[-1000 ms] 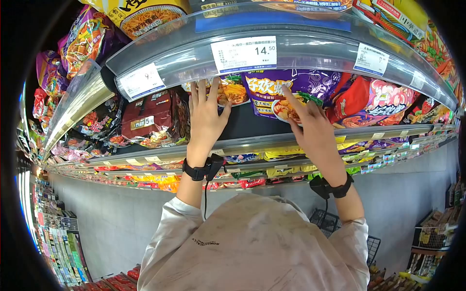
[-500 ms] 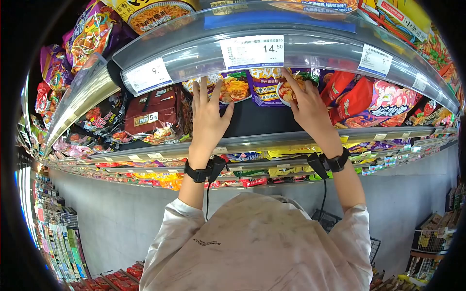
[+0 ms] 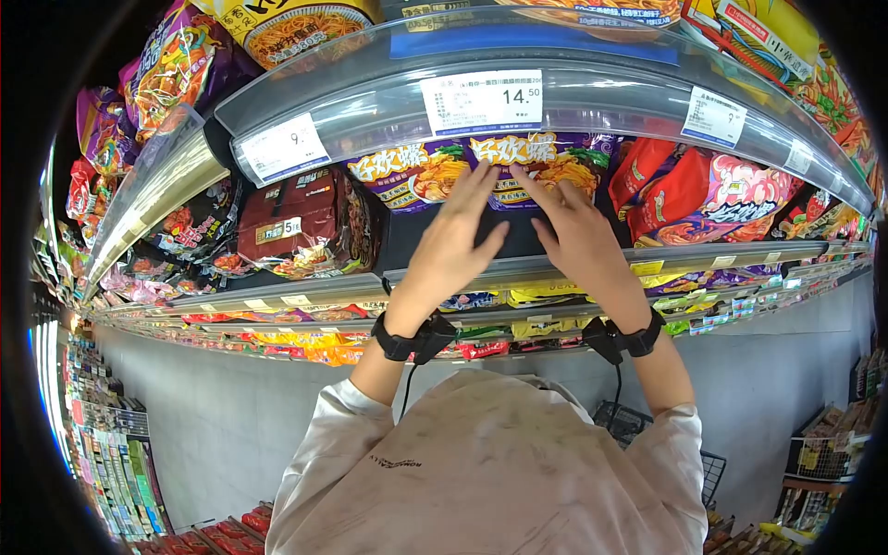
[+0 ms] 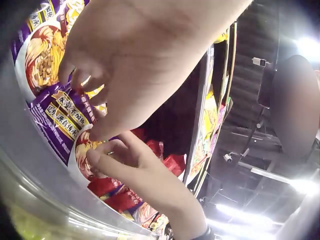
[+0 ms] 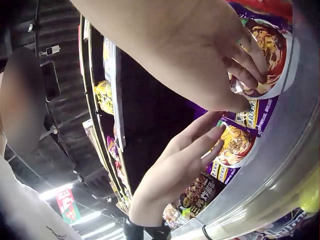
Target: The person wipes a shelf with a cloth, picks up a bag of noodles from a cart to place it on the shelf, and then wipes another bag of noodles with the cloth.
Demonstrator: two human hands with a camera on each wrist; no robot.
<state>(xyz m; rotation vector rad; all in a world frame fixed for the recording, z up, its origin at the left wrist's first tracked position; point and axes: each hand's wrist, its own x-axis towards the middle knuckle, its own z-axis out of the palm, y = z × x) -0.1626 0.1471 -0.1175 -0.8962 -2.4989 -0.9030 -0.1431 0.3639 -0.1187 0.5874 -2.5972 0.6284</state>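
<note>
Ungripped, a purple noodle packet [image 3: 548, 161] meets the extended fingers of the released left hand [image 3: 451, 250] and right hand [image 3: 585, 242]; a matching packet [image 3: 407, 176] sits just left.

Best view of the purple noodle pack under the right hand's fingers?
Head: the purple noodle pack shows its large lettering, despite the right hand partly covering it. Both wrist views catch its text panel and bowl picture, slanted and partly hidden.

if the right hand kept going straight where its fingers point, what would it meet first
The right hand would likely meet the purple noodle packet next to the red packaging; its fingers overlap the packet's front, though whether they touch is unclear.
</note>
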